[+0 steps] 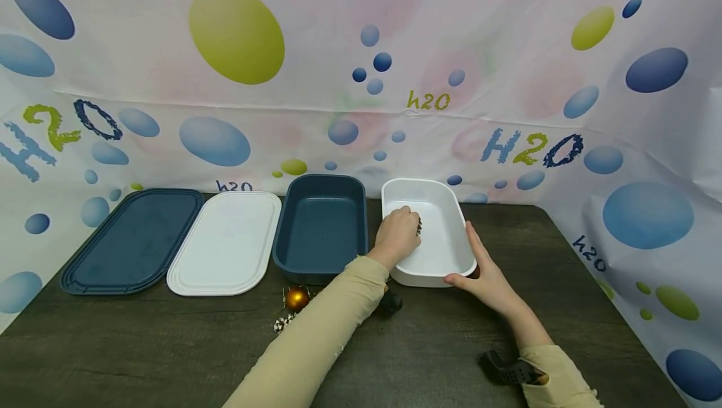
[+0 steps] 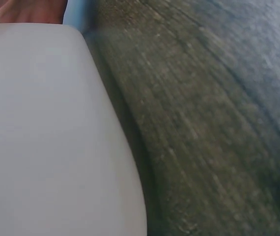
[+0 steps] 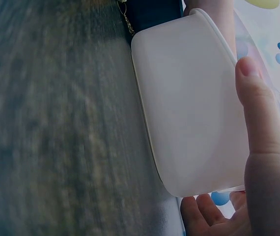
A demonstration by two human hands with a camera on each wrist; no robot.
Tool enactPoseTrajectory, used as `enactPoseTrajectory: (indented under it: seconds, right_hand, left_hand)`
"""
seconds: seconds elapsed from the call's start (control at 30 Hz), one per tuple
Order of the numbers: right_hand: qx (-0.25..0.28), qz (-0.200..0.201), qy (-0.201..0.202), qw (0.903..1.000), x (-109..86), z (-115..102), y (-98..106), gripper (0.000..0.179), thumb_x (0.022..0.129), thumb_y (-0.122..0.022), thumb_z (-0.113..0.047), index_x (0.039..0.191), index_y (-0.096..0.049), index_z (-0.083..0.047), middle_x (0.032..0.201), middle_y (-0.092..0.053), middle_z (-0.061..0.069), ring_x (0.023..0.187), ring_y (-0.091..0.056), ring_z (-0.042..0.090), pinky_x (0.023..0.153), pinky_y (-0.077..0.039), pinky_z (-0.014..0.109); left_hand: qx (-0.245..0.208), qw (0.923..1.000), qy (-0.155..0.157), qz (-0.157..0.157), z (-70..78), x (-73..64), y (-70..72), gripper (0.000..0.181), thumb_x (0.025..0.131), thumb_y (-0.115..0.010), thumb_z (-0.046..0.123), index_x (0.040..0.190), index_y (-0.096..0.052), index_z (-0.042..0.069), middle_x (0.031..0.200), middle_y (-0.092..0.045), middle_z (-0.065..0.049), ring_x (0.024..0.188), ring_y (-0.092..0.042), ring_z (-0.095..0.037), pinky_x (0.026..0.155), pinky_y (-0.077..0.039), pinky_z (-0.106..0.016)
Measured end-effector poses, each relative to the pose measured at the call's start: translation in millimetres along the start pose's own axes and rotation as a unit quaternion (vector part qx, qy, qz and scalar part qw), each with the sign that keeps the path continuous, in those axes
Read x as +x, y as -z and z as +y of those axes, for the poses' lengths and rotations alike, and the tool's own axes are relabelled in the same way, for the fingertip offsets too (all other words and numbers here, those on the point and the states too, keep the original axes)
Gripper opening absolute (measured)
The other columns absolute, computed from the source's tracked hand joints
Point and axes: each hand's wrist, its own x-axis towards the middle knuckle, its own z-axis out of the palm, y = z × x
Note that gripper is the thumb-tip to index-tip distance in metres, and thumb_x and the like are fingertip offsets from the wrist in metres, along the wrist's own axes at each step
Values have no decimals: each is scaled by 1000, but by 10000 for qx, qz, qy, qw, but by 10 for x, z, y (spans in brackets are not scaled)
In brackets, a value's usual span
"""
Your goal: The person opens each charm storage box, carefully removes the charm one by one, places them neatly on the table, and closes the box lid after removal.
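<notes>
My left hand point(image 1: 398, 232) reaches into the white container point(image 1: 437, 192) with its fingers curled. It holds a small brown, knobbly thing point(image 1: 419, 226), mostly hidden by the fingers, so I cannot tell its kind. At the container's near right corner, my right hand point(image 1: 487, 276) grips the rim and wall, thumb at the front and fingers along the right side. In the right wrist view, the thumb point(image 3: 255, 105) lies against the white wall. A shiny orange-gold ball point(image 1: 296, 299) and a white-tipped pine cone point(image 1: 284, 322) lie by my left forearm, which hides part of the table there.
A dark blue container point(image 1: 321, 270) stands just left of the white one. Farther left lie a white lid point(image 1: 228, 245) and a dark blue lid point(image 1: 135, 239). A patterned curtain point(image 1: 338, 82) hangs behind the dark wooden table point(image 1: 169, 358).
</notes>
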Motion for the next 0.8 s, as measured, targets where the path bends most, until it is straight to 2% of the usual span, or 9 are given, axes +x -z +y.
enactPoseTrajectory:
  seconds: [0.2,0.37,0.53,0.6,0.73,0.8]
  right_hand:
    - [-51,20,9,10000,2,15,-8,108,82,-76,-12,153,3,-31,159,5,13,132,-28,45,80,-52,37]
    - [-111,23,6,9999,-1,1,-11,109,82,-77,-12,153,3,-29,159,5,13,134,-24,45,84,-50,43]
    - [-137,13,-6,9999,-2,-17,-12,108,82,-77,-12,154,3,-28,159,5,12,134,-26,44,82,-51,33]
    - [-169,26,-18,9999,-3,-19,-11,109,82,-77,-12,154,3,-27,159,4,12,134,-26,43,83,-51,32]
    - [-223,47,-26,9997,-3,-17,-11,109,81,-77,-13,154,3,-27,159,4,13,135,-24,44,87,-49,45]
    - [-246,55,-18,9997,0,-13,-9,109,81,-77,-14,154,3,-26,159,4,13,135,-24,44,88,-48,48]
  left_hand:
    - [27,10000,-65,29,-3,-13,8,20,84,-72,18,102,-64,12,92,-57,-4,83,-57,-18,71,-49,-29]
    - [81,9998,-110,130,-10,-15,-11,19,84,-73,18,99,-62,14,92,-53,-5,81,-54,-18,69,-47,-27]
    - [82,9998,-173,104,-5,-18,-15,20,85,-72,16,101,-60,15,90,-56,-4,81,-56,-18,67,-49,-29]
    - [48,9998,-180,67,-1,-17,-13,25,84,-72,15,105,-59,15,91,-59,-4,82,-59,-19,67,-50,-29]
    - [2,9999,-101,6,2,-11,-8,31,84,-73,18,111,-59,13,95,-59,-3,85,-60,-18,70,-51,-29]
    - [25,10000,-83,-14,0,-10,-5,28,84,-74,20,107,-61,12,96,-58,-2,85,-59,-17,70,-50,-28]
